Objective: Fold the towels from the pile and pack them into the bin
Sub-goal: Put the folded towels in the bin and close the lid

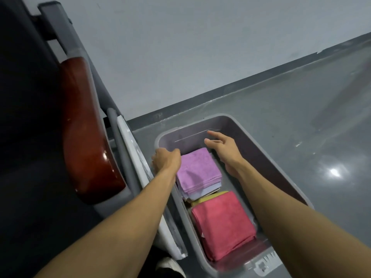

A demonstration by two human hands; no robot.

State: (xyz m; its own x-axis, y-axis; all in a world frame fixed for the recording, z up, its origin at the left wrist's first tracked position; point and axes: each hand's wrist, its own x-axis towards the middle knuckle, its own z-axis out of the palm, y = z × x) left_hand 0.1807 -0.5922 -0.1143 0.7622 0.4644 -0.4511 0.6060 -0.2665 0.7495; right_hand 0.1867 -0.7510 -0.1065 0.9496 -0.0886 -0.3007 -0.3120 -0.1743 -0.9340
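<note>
Reaching into grey bin (267, 141) on the floor (301, 109). Left hand (165, 160): fingers curled over the bin's left rim, gripping it. Right hand (222, 147): fingers straight and slightly spread, holding nothing, hovering above the bin's far end. Purple towel (197, 169) folded, topping a stack mid-bin. Red towel (223, 223) folded, at the near end, over a yellow towel (202, 199). Chair (88, 137) beside the bin, left.
</note>
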